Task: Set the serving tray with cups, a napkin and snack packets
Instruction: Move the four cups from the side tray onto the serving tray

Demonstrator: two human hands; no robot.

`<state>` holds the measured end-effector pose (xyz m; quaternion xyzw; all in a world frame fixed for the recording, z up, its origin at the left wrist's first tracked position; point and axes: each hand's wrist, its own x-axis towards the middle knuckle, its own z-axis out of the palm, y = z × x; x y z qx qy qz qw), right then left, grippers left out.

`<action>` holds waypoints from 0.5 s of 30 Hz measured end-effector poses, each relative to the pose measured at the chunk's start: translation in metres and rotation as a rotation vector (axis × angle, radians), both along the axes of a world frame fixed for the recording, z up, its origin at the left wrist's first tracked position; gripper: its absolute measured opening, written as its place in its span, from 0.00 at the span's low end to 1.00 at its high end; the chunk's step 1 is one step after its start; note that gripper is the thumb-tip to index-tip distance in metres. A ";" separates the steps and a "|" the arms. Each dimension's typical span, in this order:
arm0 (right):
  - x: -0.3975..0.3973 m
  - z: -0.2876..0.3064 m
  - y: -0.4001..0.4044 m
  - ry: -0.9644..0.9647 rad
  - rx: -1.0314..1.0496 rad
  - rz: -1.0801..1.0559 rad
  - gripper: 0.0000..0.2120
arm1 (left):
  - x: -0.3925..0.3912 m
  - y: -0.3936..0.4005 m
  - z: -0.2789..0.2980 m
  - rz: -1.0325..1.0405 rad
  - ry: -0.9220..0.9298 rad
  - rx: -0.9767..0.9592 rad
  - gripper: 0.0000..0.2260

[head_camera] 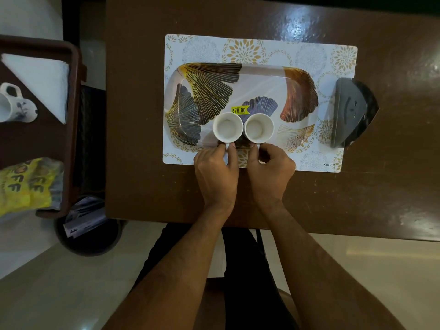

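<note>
A leaf-patterned serving tray [262, 77] lies on a white placemat [262, 47]. Two white cups stand side by side at the tray's near edge. My left hand [216, 172] grips the handle of the left cup [227, 127]. The handle of the right cup [258, 127] is pinched by my right hand [270, 170]. On a brown tray at the far left lie a folded white napkin [45, 79], a yellow snack packet [26, 184] and another white cup [16, 107] with a blue motif.
A brown side tray [73, 129] sits left of the brown table [142, 115]. A black holder [352, 113] stands at the placemat's right end. A dark bin [88, 234] with papers is on the floor near the table's left corner.
</note>
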<state>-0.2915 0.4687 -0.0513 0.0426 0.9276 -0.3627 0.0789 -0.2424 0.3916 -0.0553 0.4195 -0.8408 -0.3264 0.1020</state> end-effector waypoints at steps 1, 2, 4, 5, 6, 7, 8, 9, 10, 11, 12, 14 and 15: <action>0.000 0.000 0.000 -0.002 0.004 -0.001 0.08 | 0.000 0.000 0.000 0.002 -0.001 0.004 0.10; -0.001 0.000 0.000 -0.001 0.007 -0.001 0.08 | 0.000 0.000 -0.001 0.004 -0.003 0.011 0.10; -0.001 0.000 -0.001 0.005 0.013 0.001 0.08 | 0.000 0.000 0.000 0.011 -0.004 0.029 0.10; -0.001 0.000 -0.002 0.009 0.018 0.001 0.08 | 0.001 0.000 0.000 0.014 -0.001 0.040 0.10; -0.001 0.001 -0.002 0.014 0.028 -0.002 0.08 | 0.001 -0.001 0.000 0.016 0.001 0.052 0.10; -0.002 0.001 -0.002 0.021 0.040 -0.009 0.08 | 0.001 -0.001 0.000 0.016 -0.001 0.062 0.10; -0.002 0.001 -0.002 0.029 0.050 -0.019 0.09 | 0.002 -0.002 0.000 0.016 -0.006 0.068 0.11; -0.002 0.002 -0.002 0.036 0.054 -0.031 0.10 | 0.003 -0.004 0.000 0.017 -0.015 0.072 0.11; -0.001 0.002 -0.002 0.045 0.056 -0.039 0.12 | 0.004 -0.005 -0.001 0.018 -0.025 0.075 0.13; -0.001 0.003 -0.003 0.054 0.067 -0.041 0.15 | 0.006 -0.006 -0.001 0.018 -0.031 0.076 0.14; 0.000 0.004 -0.002 0.062 0.092 -0.038 0.18 | 0.007 -0.008 -0.001 0.015 -0.030 0.073 0.16; 0.001 0.005 -0.002 0.079 0.156 -0.013 0.25 | 0.012 -0.012 0.000 0.001 -0.011 0.042 0.18; 0.001 0.006 -0.003 0.091 0.181 0.001 0.28 | 0.014 -0.015 0.000 -0.010 -0.011 0.012 0.20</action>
